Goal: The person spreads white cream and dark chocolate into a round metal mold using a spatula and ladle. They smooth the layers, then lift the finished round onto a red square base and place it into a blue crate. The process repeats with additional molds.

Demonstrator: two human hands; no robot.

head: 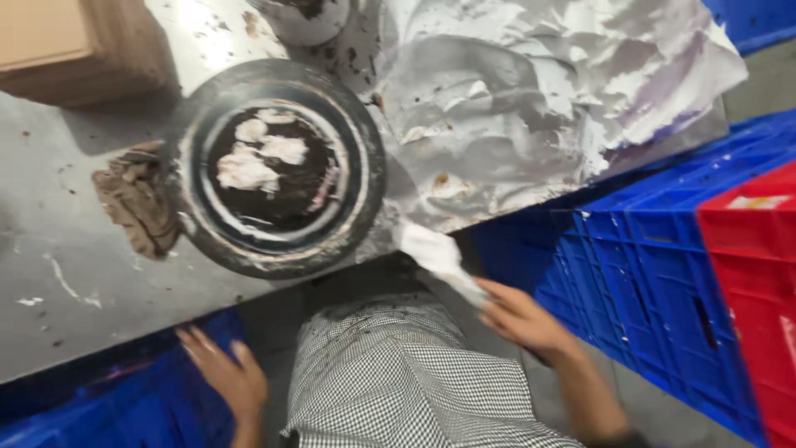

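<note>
Below the tabletop [75, 274] edge, the right hand [522, 319] pinches a crumpled white paper [439, 259].

That paper runs up-left from the fingers [497, 314] toward the edge, just beside the round black pan [278, 166]. The right arm reaches forward, fingers closed on the paper's lower end. The left hand [228, 377] hangs lower left, fingers spread, holding nothing.

Grey worktop [50, 249], blue crates [655, 274]
</note>
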